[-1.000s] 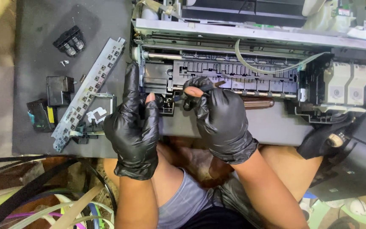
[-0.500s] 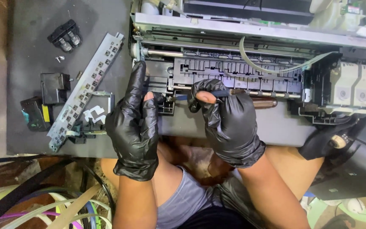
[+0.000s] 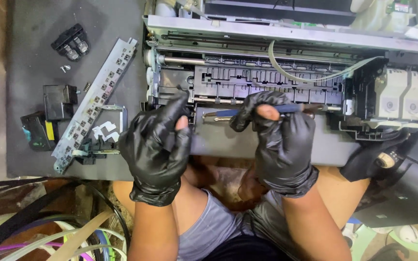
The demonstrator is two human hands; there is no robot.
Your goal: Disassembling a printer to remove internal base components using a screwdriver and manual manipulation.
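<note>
The opened printer (image 3: pixel 286 72) fills the upper right of my view, its cover off and its black plastic frame, metal rods and a pale flat cable (image 3: pixel 310 77) laid bare. It sits on a dark grey mat (image 3: pixel 30 63) that runs out to the left under the loose parts. At the right end of the printer are two pale grey cartridges (image 3: pixel 405 99) in their holder.

My left hand (image 3: pixel 156 145), in a black glove, rests on the front edge of the printer with the fingers loosely curled and pointing up toward the black frame; it holds nothing that I can see. My right hand (image 3: pixel 280 140), gloved the same, is closed around a screwdriver (image 3: pixel 286 109) with a blue shaft, which lies sideways across the front of the printer, its dark end out to the right and its metal tip out to the left.

On the mat to the left lies a long metal strip (image 3: pixel 95 104) with rows of holes, set at a slant. Beside it are a black box (image 3: pixel 60 101), a black piece with a yellow patch (image 3: pixel 37 131), and a small black part (image 3: pixel 71 42) near the top. A tiny screw (image 3: pixel 65 68) lies just below that part.
</note>
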